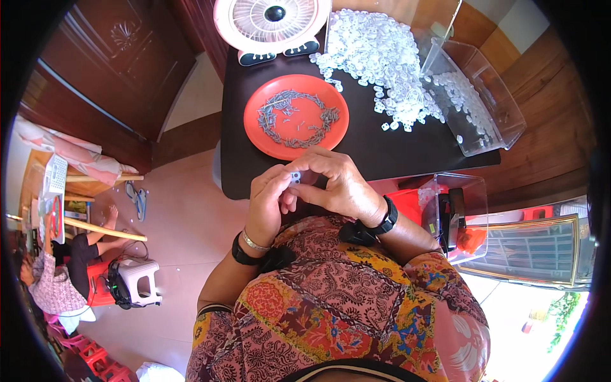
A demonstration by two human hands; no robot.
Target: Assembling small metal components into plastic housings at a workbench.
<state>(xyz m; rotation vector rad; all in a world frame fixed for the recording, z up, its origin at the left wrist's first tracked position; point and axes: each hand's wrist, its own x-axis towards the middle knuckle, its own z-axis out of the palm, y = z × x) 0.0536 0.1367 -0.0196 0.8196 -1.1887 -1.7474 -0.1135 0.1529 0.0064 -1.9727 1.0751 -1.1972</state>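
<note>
Between my hands, just in front of the table's near edge, is a small white plastic piece (294, 177) with dark holes. My left hand (267, 196) is closed on it, gripping it in the fingertips. My right hand (334, 181) has its thumb and index finger bent in a pinch against the same piece; whatever else those fingertips hold is hidden. Beyond the hands lies a red round plate (256, 130) carrying a ring of small grey screws (275, 135). A large heap of similar white pieces (372, 48) covers the table's far right.
A clear plastic bin (509, 121) holding more white pieces stands tilted at the table's right. At the back is a round fan (275, 38) with shoe-shaped feet. Another clear bin (468, 184) sits below on the right. A person (60, 280) sits at the left, near a pale stool (140, 280).
</note>
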